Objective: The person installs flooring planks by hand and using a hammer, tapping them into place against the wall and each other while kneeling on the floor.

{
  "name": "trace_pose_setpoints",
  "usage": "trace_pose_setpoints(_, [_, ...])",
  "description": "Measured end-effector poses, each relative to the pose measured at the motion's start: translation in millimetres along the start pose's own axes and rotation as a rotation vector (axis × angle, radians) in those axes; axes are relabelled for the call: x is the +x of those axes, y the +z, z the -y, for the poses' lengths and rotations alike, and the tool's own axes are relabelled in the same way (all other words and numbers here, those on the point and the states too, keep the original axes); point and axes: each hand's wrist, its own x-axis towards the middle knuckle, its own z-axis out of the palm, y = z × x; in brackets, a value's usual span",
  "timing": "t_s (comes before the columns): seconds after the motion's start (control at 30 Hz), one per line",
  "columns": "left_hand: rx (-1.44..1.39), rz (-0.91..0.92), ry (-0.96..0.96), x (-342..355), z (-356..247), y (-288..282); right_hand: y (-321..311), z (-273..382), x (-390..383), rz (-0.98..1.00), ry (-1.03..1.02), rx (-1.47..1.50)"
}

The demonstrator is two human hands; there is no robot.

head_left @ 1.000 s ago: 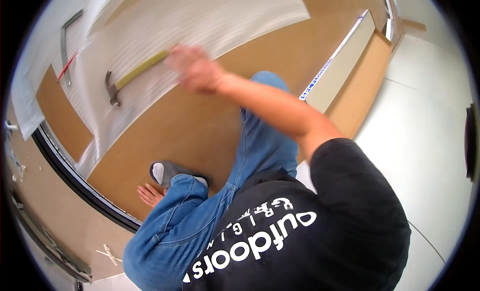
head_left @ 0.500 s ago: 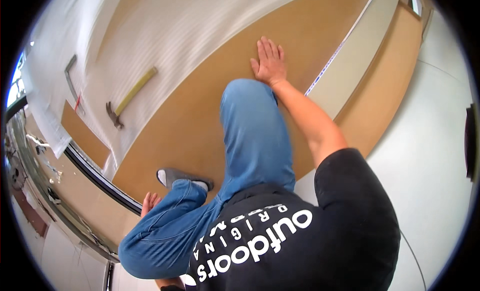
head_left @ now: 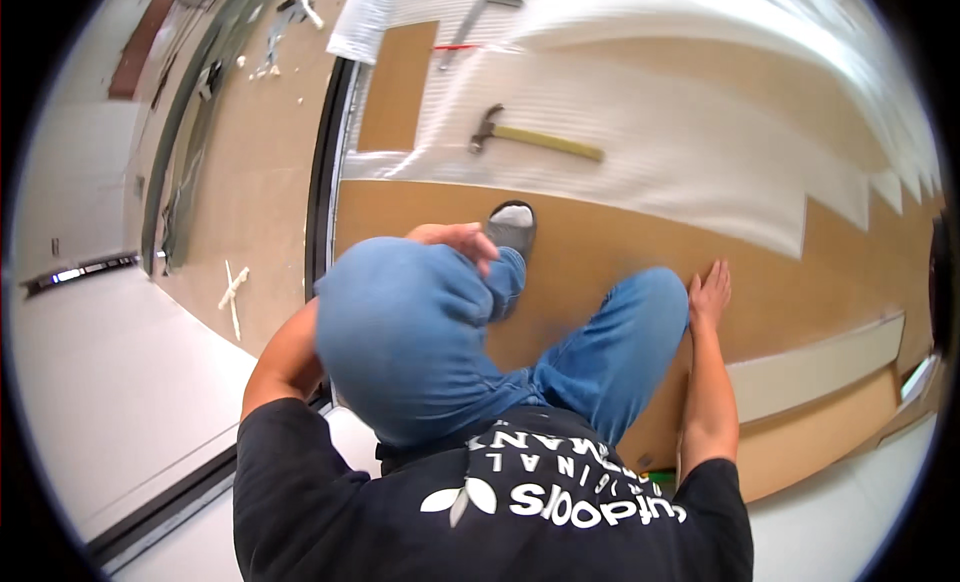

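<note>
The right hand (head_left: 710, 294) presses open-palmed on the brown fibreboard sheet (head_left: 620, 232); the left hand (head_left: 455, 240), empty, rests at centre on the raised knee; the yellow-handled claw hammer (head_left: 535, 137) lies above, best reached with weight kept steady.

Floor-laying site, brown underlay boards (head_left: 600, 252), white foam sheeting (head_left: 680, 152), hammer (head_left: 535, 137)

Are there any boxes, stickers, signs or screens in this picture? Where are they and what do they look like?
No boxes, signs or screens show.
Clear plastic wrapping sheet: spread over the far part of the brown floor board, whitish and see-through, a hammer lying on it.
Shirt print: white shapes on the person's black shirt, at the bottom edge.
Green scrap: small, by the right arm; too tiny to tell.
</note>
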Motion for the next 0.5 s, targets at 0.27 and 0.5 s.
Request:
trace_pose_setpoints(0.27, [0.857, -0.619, 0.465, 150, -18, -139, -69, -57, -36, -0.002, 0.009, 0.221])
trace_pose_setpoints(0.5, [0.844, -1.546, -0.183, 131, -103, -302, -151, 35, 5, -0.011, -0.066, 0.121])
